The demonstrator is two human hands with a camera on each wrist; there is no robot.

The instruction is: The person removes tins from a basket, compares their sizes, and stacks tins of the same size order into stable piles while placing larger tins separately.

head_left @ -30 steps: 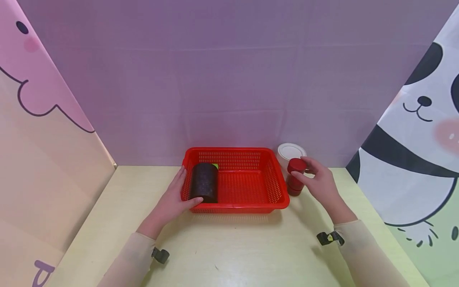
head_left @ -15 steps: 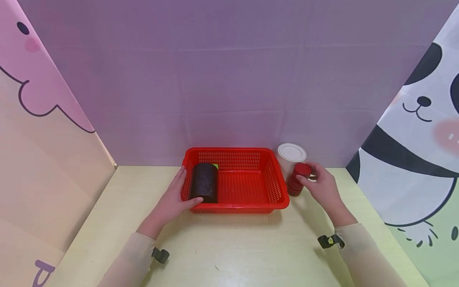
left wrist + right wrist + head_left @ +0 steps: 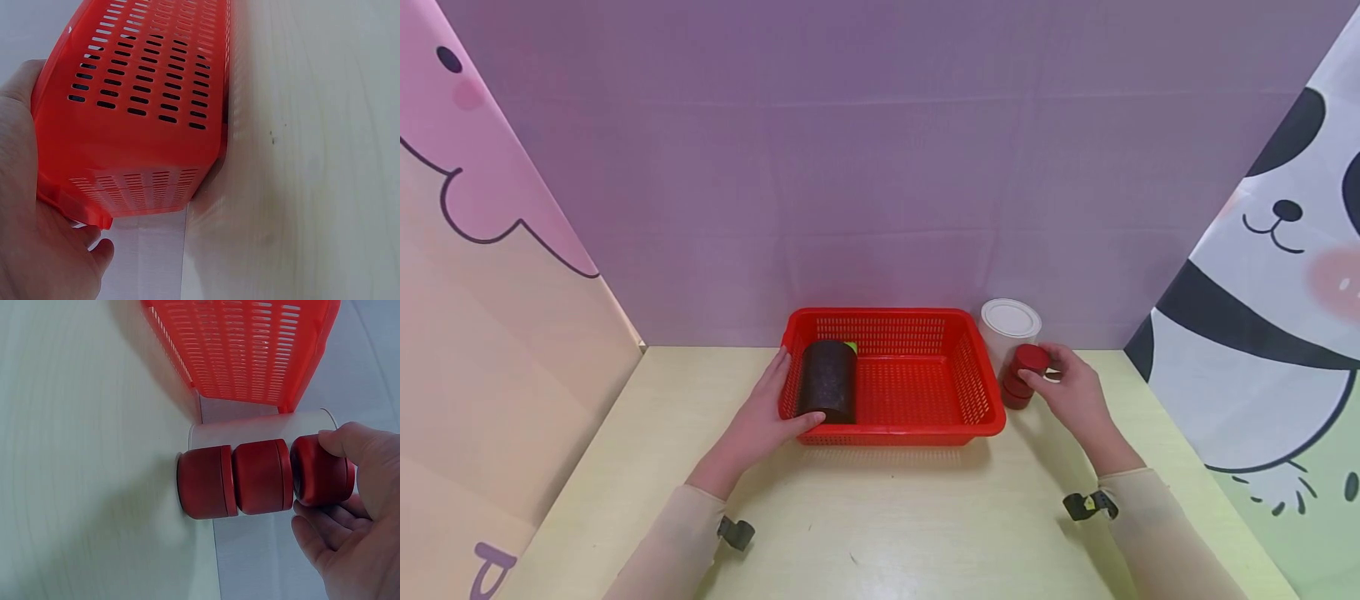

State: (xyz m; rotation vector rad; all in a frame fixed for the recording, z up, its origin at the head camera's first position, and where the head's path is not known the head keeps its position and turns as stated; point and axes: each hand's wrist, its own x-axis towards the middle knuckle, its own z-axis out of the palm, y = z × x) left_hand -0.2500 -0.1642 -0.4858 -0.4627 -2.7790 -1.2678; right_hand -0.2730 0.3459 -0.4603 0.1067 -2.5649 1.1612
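Three small red lidded jars stand stacked beside a white canister (image 3: 1011, 318), right of the red plastic basket (image 3: 917, 432). My right hand (image 3: 1075, 396) pinches the top jar (image 3: 322, 470) between thumb and fingers. In the right wrist view, the middle jar (image 3: 259, 477) and the bottom jar (image 3: 205, 482) line up under it, the bottom one on the table. My left hand (image 3: 765, 421) grips the basket's front left corner, thumb over the front rim and fingers along the left side. In the left wrist view, fingertips (image 3: 102, 255) show past the rim.
A dark cylinder (image 3: 828, 382) lies in the basket's left part, with a bit of something green (image 3: 851, 347) behind it. A purple cloth wall (image 3: 887, 167) rises behind the pale table (image 3: 880, 517), with printed side panels left and right.
My right hand and the top red jar have come down and slightly right, onto the jars below. My left hand and the basket have stayed in place.
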